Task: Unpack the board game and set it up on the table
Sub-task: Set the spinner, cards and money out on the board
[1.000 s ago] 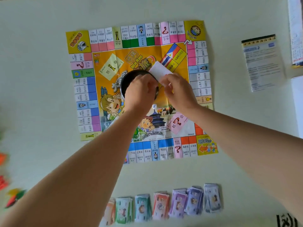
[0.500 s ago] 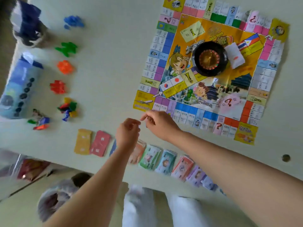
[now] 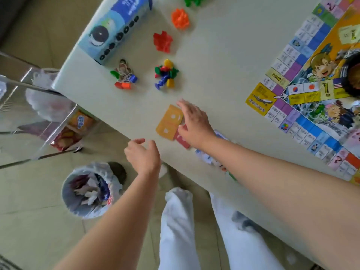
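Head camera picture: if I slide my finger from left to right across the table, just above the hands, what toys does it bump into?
Pile of card figures on coloured stands → heap of coloured pawns → game board. The blue box sits farther back and overlaps the figures, so it is left out.

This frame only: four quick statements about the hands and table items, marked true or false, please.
1. The right hand reaches over the yellow card stack on the pale table. True.
2. The left hand grips a red card. False: it holds nothing, fingers loosely curled.
3. The blue cardboard box lies on the colourful paper game board. False: it lies on bare table, apart from the board.
4. A lined waste bin stands on the floor. True.
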The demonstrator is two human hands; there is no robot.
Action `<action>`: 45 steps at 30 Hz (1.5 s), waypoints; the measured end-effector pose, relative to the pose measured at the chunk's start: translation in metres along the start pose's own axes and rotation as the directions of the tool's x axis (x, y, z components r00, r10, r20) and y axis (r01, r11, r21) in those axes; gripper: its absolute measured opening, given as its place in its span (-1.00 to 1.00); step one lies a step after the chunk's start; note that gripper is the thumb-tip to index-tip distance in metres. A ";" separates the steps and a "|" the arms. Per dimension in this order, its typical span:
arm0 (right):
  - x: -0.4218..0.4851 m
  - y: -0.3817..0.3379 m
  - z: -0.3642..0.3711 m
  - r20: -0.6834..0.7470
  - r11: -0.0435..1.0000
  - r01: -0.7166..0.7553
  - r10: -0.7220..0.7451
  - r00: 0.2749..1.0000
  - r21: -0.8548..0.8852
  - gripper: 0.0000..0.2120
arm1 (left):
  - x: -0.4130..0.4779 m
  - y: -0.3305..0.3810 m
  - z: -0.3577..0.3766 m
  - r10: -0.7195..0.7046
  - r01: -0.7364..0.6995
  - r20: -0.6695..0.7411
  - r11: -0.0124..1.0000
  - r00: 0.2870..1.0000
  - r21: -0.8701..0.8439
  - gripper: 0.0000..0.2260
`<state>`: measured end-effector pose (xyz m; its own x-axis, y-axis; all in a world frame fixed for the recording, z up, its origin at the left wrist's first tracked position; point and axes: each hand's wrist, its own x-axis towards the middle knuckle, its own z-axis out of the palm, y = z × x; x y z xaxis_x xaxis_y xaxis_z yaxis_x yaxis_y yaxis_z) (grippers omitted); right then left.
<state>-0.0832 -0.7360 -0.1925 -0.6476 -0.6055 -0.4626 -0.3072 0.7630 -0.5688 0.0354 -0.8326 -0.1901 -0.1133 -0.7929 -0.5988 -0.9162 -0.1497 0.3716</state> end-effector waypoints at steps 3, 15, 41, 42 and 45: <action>0.012 -0.015 0.015 0.021 0.982 -0.094 0.099 0.995 -0.162 -0.30 | 0.014 -0.005 -0.011 -0.280 0.293 0.098 0.941 0.955 -0.171 -0.51; -0.017 -0.042 0.056 -0.174 0.985 -0.141 0.122 0.977 -0.100 -0.33 | 0.017 -0.007 -0.003 -0.307 0.619 0.567 0.595 0.764 -0.512 -0.68; -0.030 -0.013 0.004 0.136 0.795 -0.211 0.163 0.977 0.569 -0.89 | -0.033 0.014 -0.013 0.282 -0.249 0.058 0.912 0.958 -0.325 -0.91; -0.030 -0.007 -0.003 0.079 0.816 -0.191 0.176 0.981 0.546 -0.96 | -0.037 0.021 -0.007 0.326 -0.283 0.092 0.907 0.941 -0.311 -0.92; -0.037 0.026 -0.030 -0.074 0.851 -0.164 0.231 0.970 0.499 -0.92 | -0.048 0.045 0.022 0.454 -0.427 0.134 0.885 0.881 -0.187 -0.85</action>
<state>-0.0885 -0.6875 -0.1695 -0.7509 -0.3948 -0.5294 0.1931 0.6353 -0.7477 -0.0095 -0.7885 -0.1607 -0.5670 -0.6872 -0.4541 -0.6902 0.0955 0.7173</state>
